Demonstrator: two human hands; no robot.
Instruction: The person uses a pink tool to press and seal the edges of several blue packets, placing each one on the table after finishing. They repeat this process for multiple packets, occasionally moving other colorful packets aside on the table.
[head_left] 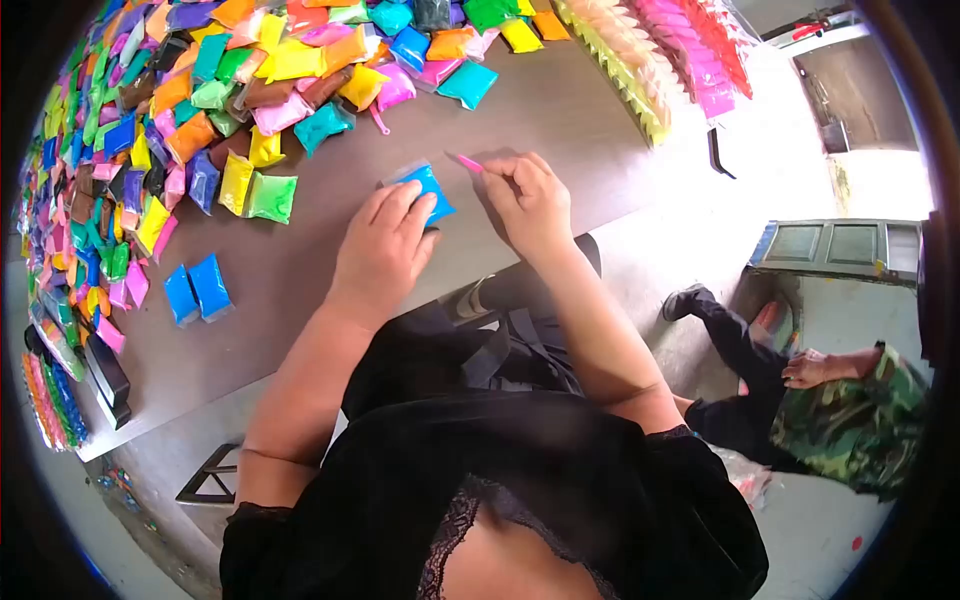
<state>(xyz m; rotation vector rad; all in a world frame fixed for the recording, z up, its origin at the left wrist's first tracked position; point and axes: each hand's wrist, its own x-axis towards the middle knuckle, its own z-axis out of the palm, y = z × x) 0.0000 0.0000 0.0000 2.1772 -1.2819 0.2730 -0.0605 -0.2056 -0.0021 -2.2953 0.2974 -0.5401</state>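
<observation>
My left hand [385,245] is on a small clear packet of blue clay-like material [427,190], its fingers bent over the packet's near left side on the brown table [345,255]. To the right, my right hand [530,200] pinches a thin pink pointed tool [467,162] between thumb and fingers. The tool's tip points up and left, apart from the packet. Two more blue packets [210,287] lie side by side to the left of my left arm.
A large heap of packets in many colours [190,110] covers the table's far left. Rows of yellow, peach, pink and red packets [650,60] line the far right. A black object [107,380] lies at the left edge. Another person in a camouflage top [835,415] is at the right.
</observation>
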